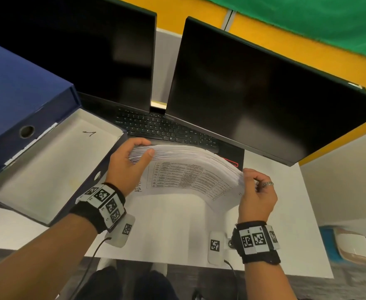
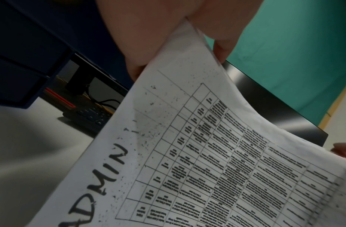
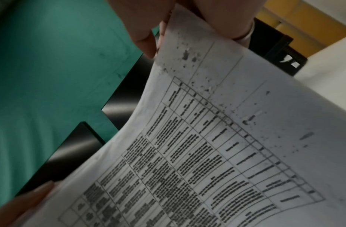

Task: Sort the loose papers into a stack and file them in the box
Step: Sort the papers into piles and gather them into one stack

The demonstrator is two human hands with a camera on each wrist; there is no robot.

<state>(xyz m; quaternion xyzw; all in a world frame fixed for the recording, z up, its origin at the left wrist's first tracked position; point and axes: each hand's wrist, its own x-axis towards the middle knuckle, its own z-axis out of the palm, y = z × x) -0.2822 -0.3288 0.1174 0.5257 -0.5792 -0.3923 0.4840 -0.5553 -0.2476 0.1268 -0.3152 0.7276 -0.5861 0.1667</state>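
A thick stack of white papers (image 1: 186,169) hangs bowed above the white desk, printed table facing me. My left hand (image 1: 130,161) grips its left edge, thumb on the near side and fingers curled over the top. My right hand (image 1: 255,189) pinches the right edge. The front sheet (image 2: 207,161) carries a grid of text and the handwritten word ADMIN; the same sheet (image 3: 216,145) fills the right wrist view. The blue file box (image 1: 54,165) lies open at the left, its grey inside showing, close to my left hand.
Two dark monitors (image 1: 253,87) stand behind the papers. A black keyboard (image 1: 156,128) lies under them. The box's blue lid (image 1: 15,98) rises at the far left. The desk's front edge (image 1: 177,263) is near my legs. A white object (image 1: 352,247) lies on the floor at right.
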